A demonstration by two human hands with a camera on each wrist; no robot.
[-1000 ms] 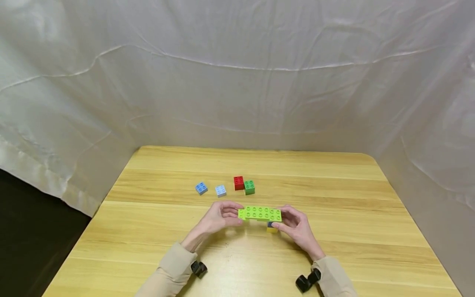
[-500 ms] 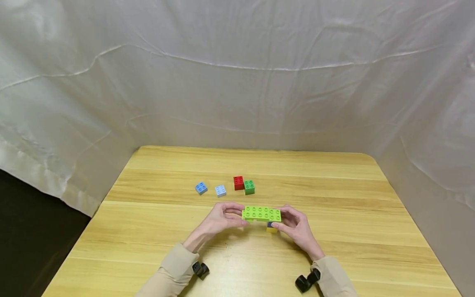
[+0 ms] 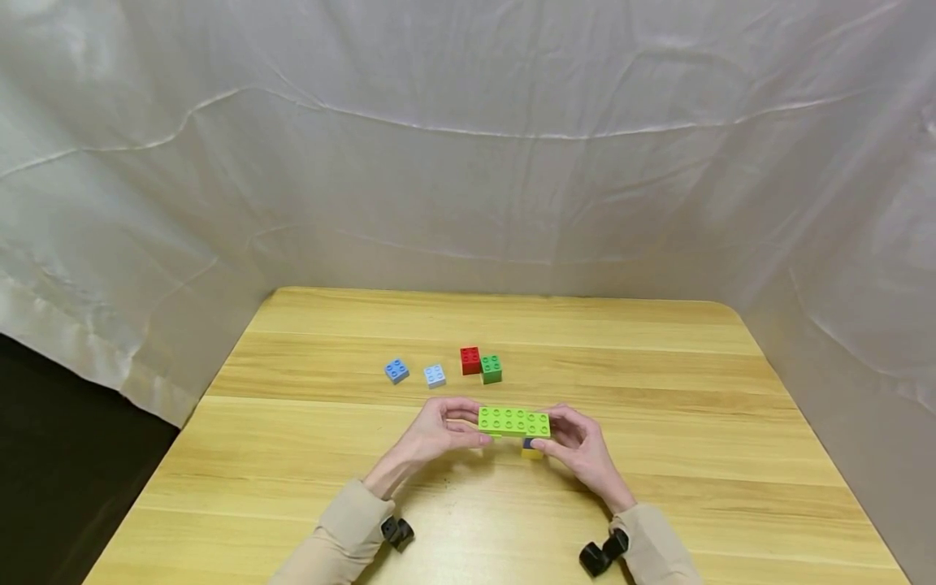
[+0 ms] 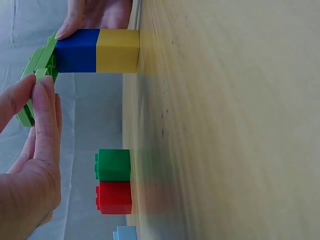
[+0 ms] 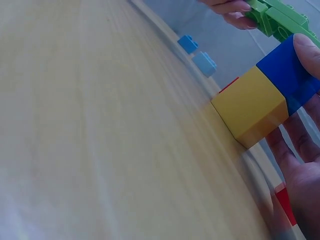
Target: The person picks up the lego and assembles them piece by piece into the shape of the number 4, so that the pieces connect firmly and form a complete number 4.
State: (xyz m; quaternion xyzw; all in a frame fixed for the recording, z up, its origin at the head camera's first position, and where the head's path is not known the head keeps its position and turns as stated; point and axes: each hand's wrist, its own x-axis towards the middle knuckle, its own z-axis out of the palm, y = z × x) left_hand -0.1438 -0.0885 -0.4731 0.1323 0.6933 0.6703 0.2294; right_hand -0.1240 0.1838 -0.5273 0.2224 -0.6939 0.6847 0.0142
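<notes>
Pale wood tabletop (image 3: 292,487) under a wrinkled white sheet (image 3: 468,162) sets the scene, with two beige sleeves entering at the near edge. Left hand (image 3: 431,435) pinches the left end of a lime plate (image 3: 514,422), thumb and fingers curled narrowly on it; the left wrist view shows those fingers (image 4: 42,120) closed on the plate's edge (image 4: 35,75). Right hand (image 3: 581,451) grips the plate's right end, its fingers curled round it, with a fingertip on the blue brick (image 5: 290,75). Beneath the plate's right end, the blue brick (image 4: 77,50) sits stacked on a yellow brick (image 4: 117,51), which stands on the tabletop; the plate's left end hangs clear of the wood. From the head view only a bit of yellow (image 3: 531,452) shows under the plate. Farther back, a red brick (image 3: 470,360) and a green brick (image 3: 491,369) stand touching. To their left lie a pale blue brick (image 3: 435,374) and a mid-blue brick (image 3: 396,370), apart from each other.
</notes>
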